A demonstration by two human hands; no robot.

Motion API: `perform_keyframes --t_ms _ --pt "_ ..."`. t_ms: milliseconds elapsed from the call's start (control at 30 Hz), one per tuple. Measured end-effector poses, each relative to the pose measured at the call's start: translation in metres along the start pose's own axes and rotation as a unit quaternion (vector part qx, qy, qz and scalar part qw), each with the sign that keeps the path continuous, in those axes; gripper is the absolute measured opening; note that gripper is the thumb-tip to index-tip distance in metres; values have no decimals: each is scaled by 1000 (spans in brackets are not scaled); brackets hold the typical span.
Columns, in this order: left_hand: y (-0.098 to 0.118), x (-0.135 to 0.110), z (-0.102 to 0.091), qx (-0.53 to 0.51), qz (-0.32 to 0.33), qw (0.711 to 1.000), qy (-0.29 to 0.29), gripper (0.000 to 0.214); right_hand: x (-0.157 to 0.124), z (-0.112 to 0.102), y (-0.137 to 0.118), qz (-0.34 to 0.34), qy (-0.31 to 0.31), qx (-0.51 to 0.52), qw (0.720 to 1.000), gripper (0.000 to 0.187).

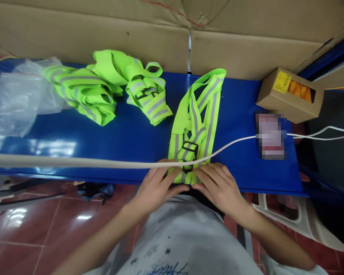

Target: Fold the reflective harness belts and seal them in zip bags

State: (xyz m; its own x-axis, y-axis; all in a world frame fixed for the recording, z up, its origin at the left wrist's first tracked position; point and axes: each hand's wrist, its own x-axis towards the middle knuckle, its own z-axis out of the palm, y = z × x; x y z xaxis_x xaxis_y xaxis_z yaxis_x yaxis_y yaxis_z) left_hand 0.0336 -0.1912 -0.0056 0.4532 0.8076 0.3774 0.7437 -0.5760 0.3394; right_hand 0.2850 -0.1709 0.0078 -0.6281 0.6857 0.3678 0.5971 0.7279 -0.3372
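A neon-green reflective strap vest (195, 122) with grey stripes and black buckles lies stretched out on the blue table (126, 133), running from the front edge toward the back. My left hand (157, 187) and my right hand (218, 185) grip its near end at the table's front edge, fingers curled over the straps on either side of a black buckle. A white cable (103, 163) crosses over the vest just beyond my fingers.
Two bundled green vests (83, 91) (145, 89) lie at the back left beside clear plastic bags (15, 99). A small cardboard box (291, 93) stands at the right, with a blurred pink object (271, 133) in front of it. A large cardboard wall (160, 34) lines the back.
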Motion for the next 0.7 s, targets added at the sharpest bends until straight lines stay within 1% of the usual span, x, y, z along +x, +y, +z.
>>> perform_keyframes --t_ms 33,67,133,200,300,367,467,533,567,700 --pt "-2 -3 -4 2 15 1000 -21 40 -5 -3 -1 -11 -13 -20 1000 38" --pt "-3 -5 -8 3 30 999 -39 42 -9 -5 -1 -20 -29 -39 999 40" --pt "-5 -6 -15 0 53 997 -59 37 -18 -9 -1 -31 -49 -57 997 33" --pt "-5 -4 -20 -7 72 996 -52 34 -21 -12 1 -33 -48 -37 998 28" --pt "-3 4 -19 -32 75 997 -15 33 -16 -17 7 -13 -22 31 999 25" --pt "-2 10 -14 -46 51 998 13 30 -9 -19 12 11 -16 70 997 23" --pt "-1 22 -3 -65 -3 996 65 28 2 -20 20 48 -21 109 993 21" --pt "-1 29 3 -72 -33 993 86 27 9 -20 25 74 -24 126 989 21" --pt "-2 32 6 -64 -50 993 85 28 12 -19 27 87 -26 132 987 22" --pt "-4 41 12 -1 -113 993 35 35 20 -12 32 131 -44 136 981 23"
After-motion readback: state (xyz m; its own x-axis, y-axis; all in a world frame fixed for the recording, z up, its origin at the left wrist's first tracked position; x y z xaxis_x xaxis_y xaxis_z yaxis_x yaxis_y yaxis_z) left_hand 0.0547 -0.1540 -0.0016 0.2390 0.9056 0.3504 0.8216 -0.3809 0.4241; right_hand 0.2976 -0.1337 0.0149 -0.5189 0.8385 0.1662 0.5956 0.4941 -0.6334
